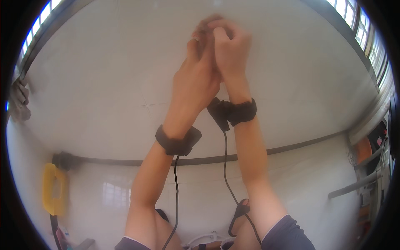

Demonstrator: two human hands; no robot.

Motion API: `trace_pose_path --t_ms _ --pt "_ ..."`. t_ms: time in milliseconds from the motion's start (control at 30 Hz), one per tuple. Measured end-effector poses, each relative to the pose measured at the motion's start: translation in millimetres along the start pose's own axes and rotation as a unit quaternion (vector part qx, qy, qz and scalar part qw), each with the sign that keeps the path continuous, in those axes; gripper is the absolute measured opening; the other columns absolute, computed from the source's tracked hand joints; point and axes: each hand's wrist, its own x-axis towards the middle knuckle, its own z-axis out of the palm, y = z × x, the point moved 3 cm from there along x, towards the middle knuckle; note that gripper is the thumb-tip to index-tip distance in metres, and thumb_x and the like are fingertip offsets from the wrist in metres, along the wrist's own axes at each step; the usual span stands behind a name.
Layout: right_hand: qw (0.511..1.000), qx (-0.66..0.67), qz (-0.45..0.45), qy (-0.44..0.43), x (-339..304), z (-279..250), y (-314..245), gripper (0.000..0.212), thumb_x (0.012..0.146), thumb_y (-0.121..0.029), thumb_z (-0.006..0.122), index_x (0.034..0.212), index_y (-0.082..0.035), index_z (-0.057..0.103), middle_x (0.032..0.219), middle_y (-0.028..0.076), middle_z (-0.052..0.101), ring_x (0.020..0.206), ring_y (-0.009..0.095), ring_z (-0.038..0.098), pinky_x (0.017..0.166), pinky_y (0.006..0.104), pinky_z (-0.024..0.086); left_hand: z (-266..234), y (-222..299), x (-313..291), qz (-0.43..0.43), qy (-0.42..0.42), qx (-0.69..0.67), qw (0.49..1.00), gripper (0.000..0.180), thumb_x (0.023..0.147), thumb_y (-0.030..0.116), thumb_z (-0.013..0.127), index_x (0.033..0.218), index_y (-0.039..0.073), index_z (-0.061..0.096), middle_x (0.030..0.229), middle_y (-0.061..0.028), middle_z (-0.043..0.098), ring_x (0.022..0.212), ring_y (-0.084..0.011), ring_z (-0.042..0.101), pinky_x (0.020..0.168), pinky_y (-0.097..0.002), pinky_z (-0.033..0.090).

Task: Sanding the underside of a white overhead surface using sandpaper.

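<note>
Both my arms are raised toward the white ceiling (104, 75). My left hand (196, 81) and my right hand (230, 46) are pressed together at the top, with blurred fingertips meeting close to the ceiling. My right hand's fingers are curled in. My left hand's fingers point up and are partly hidden behind the right hand. I see nothing held between them. Each wrist carries a black band with a small black box (189, 139) (218, 111), and a thin black cable (176, 196) hangs down from each.
A dark trim (125, 161) runs where the ceiling meets the white tiled wall. A yellow object (53, 188) hangs on the wall at the left. Windows (39, 21) (366, 29) line both upper corners. Pipes and a fan (360, 152) stand at the right.
</note>
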Motion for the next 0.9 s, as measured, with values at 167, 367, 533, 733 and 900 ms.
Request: trace_pose_path --t_ms 167,367,533,733,900 --pt "1.0 -0.005 -0.008 -0.026 5.9 -7.0 -8.4 0.021 0.083 -0.01 0.06 0.091 0.0 0.077 0.078 0.013 0.072 0.073 0.02 0.066 0.069 0.0323 0.052 2.5 2.6 1.9 0.032 0.019 0.007 0.999 0.074 0.079 0.004 0.063 0.15 0.007 0.042 0.138 -0.023 0.049 0.096 -0.0425 0.065 0.071 -0.0475 0.057" --pt "0.993 0.054 -0.042 -0.092 20.6 -16.0 -0.8 0.024 0.085 -0.003 0.056 0.094 0.007 0.075 0.077 0.012 0.074 0.073 0.018 0.07 0.07 0.0291 0.055 -5.1 14.3 4.0 -0.025 -0.057 0.011 0.998 0.069 0.083 0.008 0.062 0.15 0.007 0.042 0.142 -0.0261 0.045 0.108 -0.0467 0.063 0.085 -0.049 0.056" --pt "0.975 0.085 -0.05 -0.199 37.3 -39.3 7.1 0.028 0.088 -0.004 0.056 0.107 0.007 0.074 0.083 0.01 0.074 0.067 0.016 0.068 0.062 0.0277 0.055 -4.1 15.1 11.3 0.037 -0.007 -0.021 0.999 0.074 0.082 0.011 0.062 0.151 0.0 0.039 0.137 -0.029 0.045 0.105 -0.051 0.061 0.085 -0.0526 0.056" --pt "0.971 0.028 0.017 -0.238 28.5 -39.8 -5.9 0.033 0.09 -0.008 0.065 0.121 0.003 0.071 0.079 0.009 0.071 0.056 0.013 0.064 0.043 0.0259 0.05 0.5 -10.7 22.6 0.036 0.017 -0.01 0.999 0.073 0.08 0.01 0.06 0.15 -0.002 0.04 0.139 -0.0296 0.044 0.116 -0.051 0.056 0.096 -0.0509 0.051" --pt "0.967 -0.034 -0.038 -0.249 39.6 -31.9 11.3 0.036 0.088 -0.009 0.069 0.122 0.004 0.07 0.079 0.009 0.071 0.057 0.012 0.065 0.046 0.0258 0.052 5.1 -16.4 34.6 0.063 0.031 -0.049 0.996 0.068 0.08 0.015 0.058 0.145 -0.004 0.048 0.14 -0.0299 0.047 0.121 -0.0481 0.055 0.102 -0.0466 0.048"
